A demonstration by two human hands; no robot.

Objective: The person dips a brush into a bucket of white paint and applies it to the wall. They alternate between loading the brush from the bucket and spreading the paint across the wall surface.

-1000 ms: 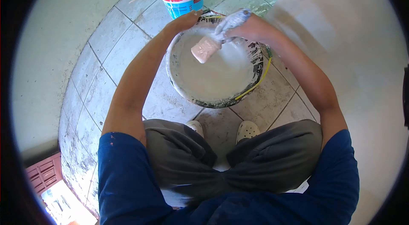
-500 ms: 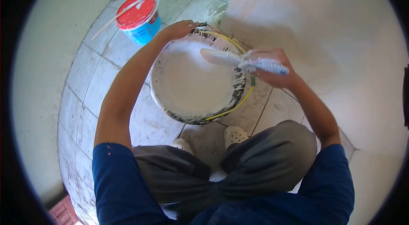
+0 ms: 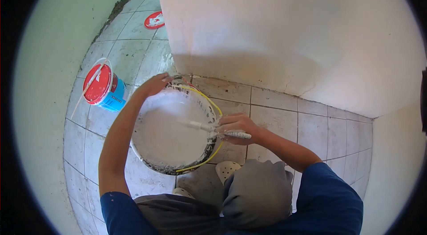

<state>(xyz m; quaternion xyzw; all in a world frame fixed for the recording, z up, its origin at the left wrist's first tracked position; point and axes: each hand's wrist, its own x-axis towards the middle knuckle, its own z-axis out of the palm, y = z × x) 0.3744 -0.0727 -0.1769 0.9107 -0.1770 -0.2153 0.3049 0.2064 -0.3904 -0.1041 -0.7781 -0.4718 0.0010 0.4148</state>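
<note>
By the tub's right rim: the brush (image 3: pixel 238 134) is in the right hand (image 3: pixel 240 127), lower in the view than a moment ago.
Right grip: closed around the brush handle.
Brush head: points left, over the white paint (image 3: pixel 167 132); it is blurry, so I cannot tell if it touches the paint.
Left hand (image 3: pixel 154 84): at the far rim of the tub (image 3: pixel 164 169), as before; I cannot tell how tight its grip is.
What the change means: the brush is still over the tub, and the left hand seems to help keep the tub steady.
View: turned, so more wall (image 3: pixel 275 21) and floor (image 3: pixel 271 121) show on the right.
Yellow strip (image 3: pixel 218 106): runs along the tub's right side.
Small blue bucket (image 3: pixel 114 97): left of the tub, with a red lid (image 3: pixel 98 83) on top and a thin stick (image 3: pixel 78 104) across it.
Other red lid (image 3: pixel 155 20): flat on the floor, with white smears.
Writing: dark marks on the blue bucket, too small to read; no brand I can read.
</note>
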